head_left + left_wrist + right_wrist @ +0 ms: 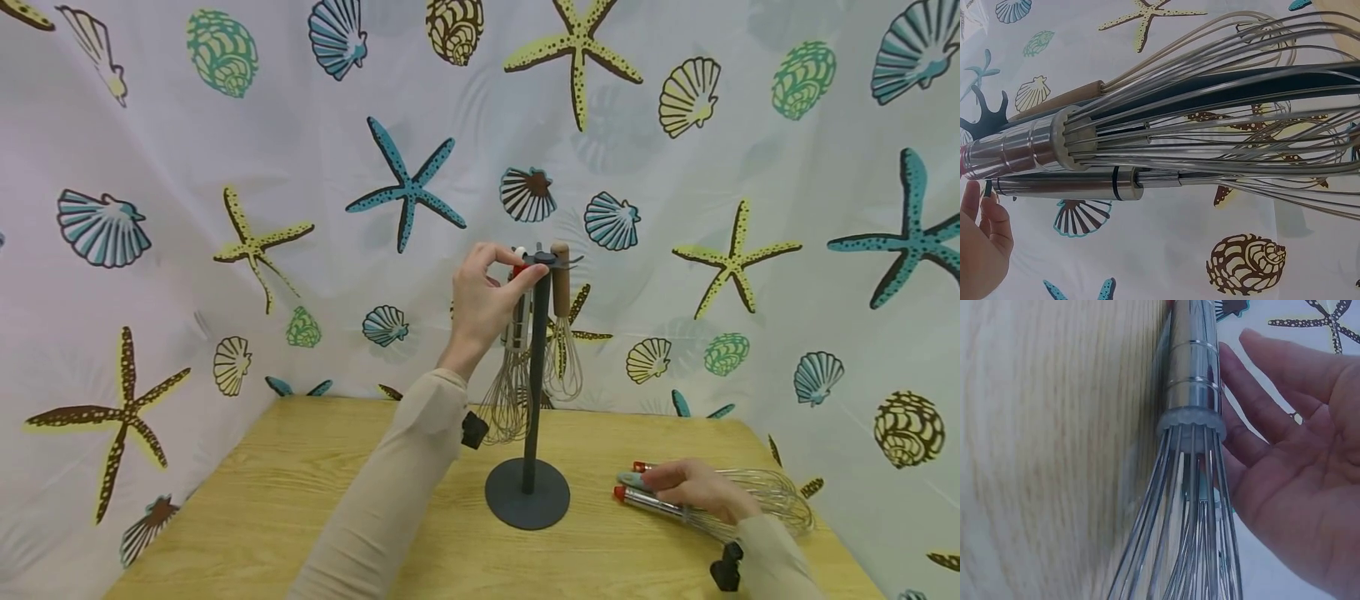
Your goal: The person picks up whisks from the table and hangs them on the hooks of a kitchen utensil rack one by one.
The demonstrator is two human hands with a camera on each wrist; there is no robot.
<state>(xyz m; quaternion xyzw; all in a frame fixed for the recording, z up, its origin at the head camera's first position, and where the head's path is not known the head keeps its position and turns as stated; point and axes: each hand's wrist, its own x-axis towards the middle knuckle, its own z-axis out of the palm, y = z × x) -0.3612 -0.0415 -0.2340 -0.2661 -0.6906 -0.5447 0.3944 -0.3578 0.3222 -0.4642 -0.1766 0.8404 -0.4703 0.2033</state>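
Observation:
At the top of a dark stand (536,375), my left hand (483,292) pinches the red end of a steel-handled whisk (1041,147) between thumb and fingers. This whisk hangs with its wires down, close to the post. Beside it hangs a second steel-handled whisk (1066,185). On the post's other side is a whisk with a wooden handle (561,292). My right hand (697,487) is over several whisks lying on the table, its fingers loosely bent at a teal handle (633,480). In the right wrist view, the thumb stands apart from a steel-handled whisk (1194,369).
The stand's round base (528,508) sits mid-table on the wooden table (315,500). Two red-tipped whisk handles (648,502) point left beneath the right hand, wires to the right. A curtain (300,125) printed with shells and starfish encloses the back and sides.

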